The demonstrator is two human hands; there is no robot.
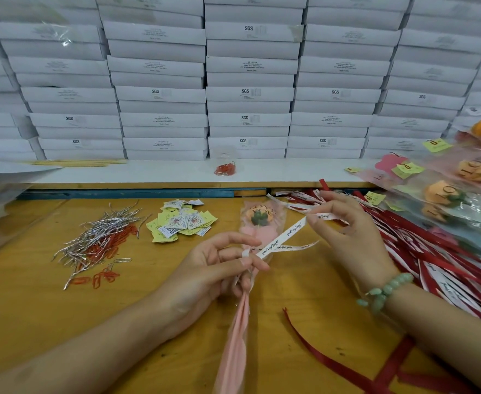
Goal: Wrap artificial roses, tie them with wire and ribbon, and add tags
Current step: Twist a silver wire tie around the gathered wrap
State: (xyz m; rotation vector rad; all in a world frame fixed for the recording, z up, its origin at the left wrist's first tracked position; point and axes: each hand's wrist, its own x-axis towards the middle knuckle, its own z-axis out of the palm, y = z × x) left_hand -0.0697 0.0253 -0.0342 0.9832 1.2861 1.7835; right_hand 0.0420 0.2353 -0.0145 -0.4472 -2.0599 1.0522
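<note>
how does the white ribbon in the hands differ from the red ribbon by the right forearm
The white ribbon carries black script; the red ribbon looks plain. The white ribbon is pulled taut by the right hand and looped round the wrapped rose gripped by the left hand; the red ribbon lies slack on the table, untouched. Both are narrow strips.

Bright even light, bowed edges

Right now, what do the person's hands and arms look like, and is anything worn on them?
The left hand and right hand are bare: no gloves, no rings that I can see. No sleeves show. The right wrist wears a bracelet of pale green beads, some longer ones hanging from it.
</note>
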